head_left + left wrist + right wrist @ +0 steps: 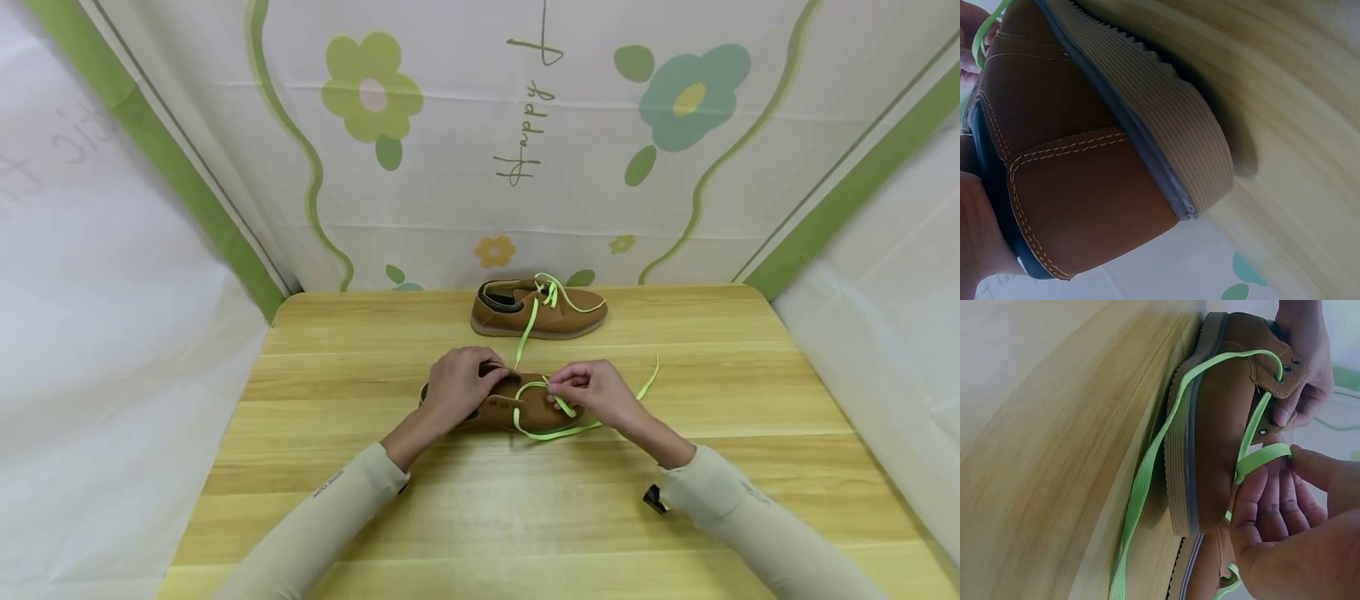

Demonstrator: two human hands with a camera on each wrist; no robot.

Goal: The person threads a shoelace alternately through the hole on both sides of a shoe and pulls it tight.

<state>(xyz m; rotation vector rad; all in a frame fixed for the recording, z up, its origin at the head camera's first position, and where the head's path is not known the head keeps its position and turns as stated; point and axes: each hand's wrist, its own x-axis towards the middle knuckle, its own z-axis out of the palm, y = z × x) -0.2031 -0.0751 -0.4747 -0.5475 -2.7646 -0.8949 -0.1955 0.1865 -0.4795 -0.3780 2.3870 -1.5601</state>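
Observation:
A brown leather shoe point(534, 410) lies in front of me on the table, its toe to the right. My left hand point(459, 385) reaches over its opening and grips the eyelet flap on the far side. At the toe, my right hand point(592, 390) pinches a bright green shoelace point(555, 434) between thumb and fingers. In the right wrist view the lace point(1179, 412) passes through an eyelet of the near flap point(1280, 374), and its long end trails down beside the sole. The left wrist view shows the shoe's stitched heel point(1085, 200) and ribbed sole point(1172, 119).
A second brown shoe point(573, 318) with green laces stands behind, at the far edge of the wooden table point(495, 517). One of its lace ends hangs toward the near shoe. A flower-printed white cloth point(465, 108) rises behind the table, with white cloth on both sides.

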